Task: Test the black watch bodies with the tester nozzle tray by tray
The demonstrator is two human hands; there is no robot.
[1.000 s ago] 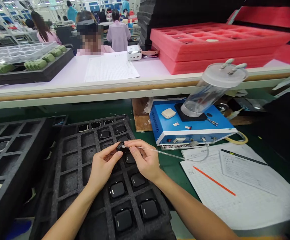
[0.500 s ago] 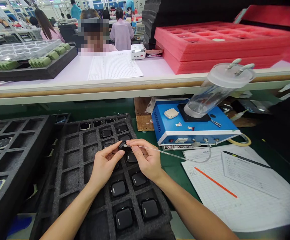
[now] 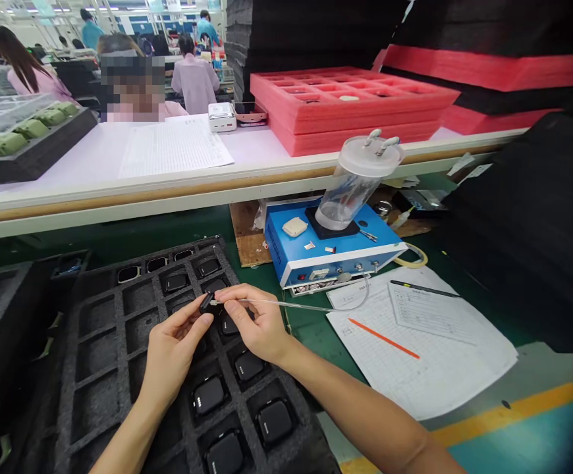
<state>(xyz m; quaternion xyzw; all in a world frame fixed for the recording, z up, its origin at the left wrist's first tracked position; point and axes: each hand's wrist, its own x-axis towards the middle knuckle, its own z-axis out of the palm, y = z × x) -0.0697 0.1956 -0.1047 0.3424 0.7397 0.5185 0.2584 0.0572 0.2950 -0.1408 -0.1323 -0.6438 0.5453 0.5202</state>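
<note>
Pinching a small black rectangular piece (image 3: 206,302) between thumb and forefinger, the left hand (image 3: 170,355) closes narrowly on it, its other fingers curled loosely below. The piece sits in the air above a dark grey foam tray (image 3: 96,368), over the cells toward the tray's upper middle. The right hand (image 3: 257,326) is just as narrow, thumb and forefinger closed on a thin clear tube (image 3: 286,304) with a fine pale tip, and the tube loops away toward a blue metal bench unit (image 3: 286,247) carrying a clear plastic canister with a white lid (image 3: 348,191). The work in hand looks like close fine work at one end of the black piece — the tip meets it there, touching or only just beside it, too small to tell which. Any move from this pinch calls for steady fingers and a tip kept square to that end. Below the hands, square black devices (image 3: 209,395) sit one to a cell in the tray. To the right, white paper forms (image 3: 429,375) lie on a green bench mat (image 3: 311,329), with an orange strip (image 3: 384,338) across them — well clear of both hands.
</note>
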